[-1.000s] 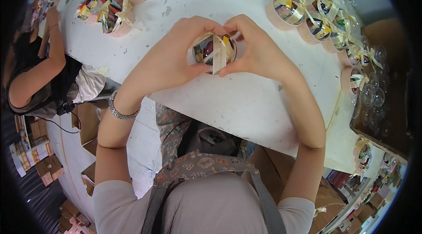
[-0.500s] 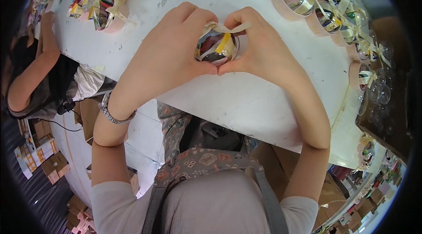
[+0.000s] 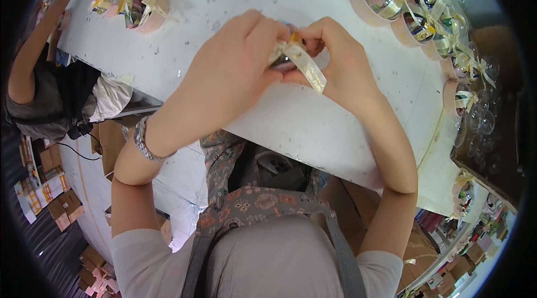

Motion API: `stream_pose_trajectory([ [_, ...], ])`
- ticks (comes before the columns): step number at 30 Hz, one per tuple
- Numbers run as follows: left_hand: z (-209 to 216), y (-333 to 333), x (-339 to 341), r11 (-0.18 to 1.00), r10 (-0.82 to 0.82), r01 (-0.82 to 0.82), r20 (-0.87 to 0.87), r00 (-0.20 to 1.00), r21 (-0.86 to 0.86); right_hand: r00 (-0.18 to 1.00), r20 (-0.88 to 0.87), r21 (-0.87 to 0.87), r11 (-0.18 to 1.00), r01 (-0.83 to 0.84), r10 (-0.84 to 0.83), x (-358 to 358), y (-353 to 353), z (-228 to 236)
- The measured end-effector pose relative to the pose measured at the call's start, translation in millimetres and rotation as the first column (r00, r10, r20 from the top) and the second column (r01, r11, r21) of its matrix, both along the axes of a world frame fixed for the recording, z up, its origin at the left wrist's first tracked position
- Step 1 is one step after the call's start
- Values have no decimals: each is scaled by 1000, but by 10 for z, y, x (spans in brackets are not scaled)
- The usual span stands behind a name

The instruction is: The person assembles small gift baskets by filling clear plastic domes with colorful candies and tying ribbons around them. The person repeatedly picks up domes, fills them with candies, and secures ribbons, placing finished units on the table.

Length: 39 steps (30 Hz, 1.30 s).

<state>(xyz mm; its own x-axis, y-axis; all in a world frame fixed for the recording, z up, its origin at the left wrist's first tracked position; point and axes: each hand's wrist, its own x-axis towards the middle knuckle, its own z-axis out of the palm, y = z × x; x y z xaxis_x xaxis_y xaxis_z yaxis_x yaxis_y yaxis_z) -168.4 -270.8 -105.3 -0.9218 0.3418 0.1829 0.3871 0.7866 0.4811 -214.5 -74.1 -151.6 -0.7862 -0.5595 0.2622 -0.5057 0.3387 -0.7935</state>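
Note:
Between my two hands, above the white table, is a small clear round container (image 3: 282, 64) with colourful contents, mostly covered by my fingers. A cream ribbon (image 3: 305, 67) is on it, one end hanging down toward me. My left hand (image 3: 240, 66) is closed around the container's left side, its fingertips curled over the top and the thumb low in front. On the opposite side, my right hand (image 3: 344, 60) has its fingers bent in at the upper edge and its thumb underneath. What exactly the right fingertips pinch is partly hidden.
Several pink-sided round tubs with cream bows (image 3: 371, 13) line the table's right side. More filled tubs (image 3: 150, 22) stand at the far left. Clear plastic rounds (image 3: 484, 120) lie by a brown cardboard box (image 3: 492, 38). A co-worker's arm (image 3: 39, 46) reaches in at left.
The container has turned in my hands, so its face is now mostly hidden. The ribbon end has swung from pointing right to hanging down. The co-worker's arm has moved farther up.

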Motion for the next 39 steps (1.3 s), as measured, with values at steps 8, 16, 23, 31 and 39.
stream_pose_trajectory([
  [8,-335,-330,-279,880,-176,94,135,975,466,990,-140,-70,997,-24,14,-110,-46,20],
  [16,-766,-334,-93,764,-207,62,152,966,643,972,-159,83,983,-164,176,-171,-69,-13],
  [23,-732,-266,-101,908,-91,36,113,989,417,930,-263,13,965,-261,255,-260,-226,-141],
  [31,-827,-241,-73,913,-73,66,2,997,402,904,-322,104,960,-260,280,-323,-196,-231],
  [39,-825,-259,-72,903,-103,65,67,992,425,974,9,-68,972,-224,225,-135,-269,-215],
])
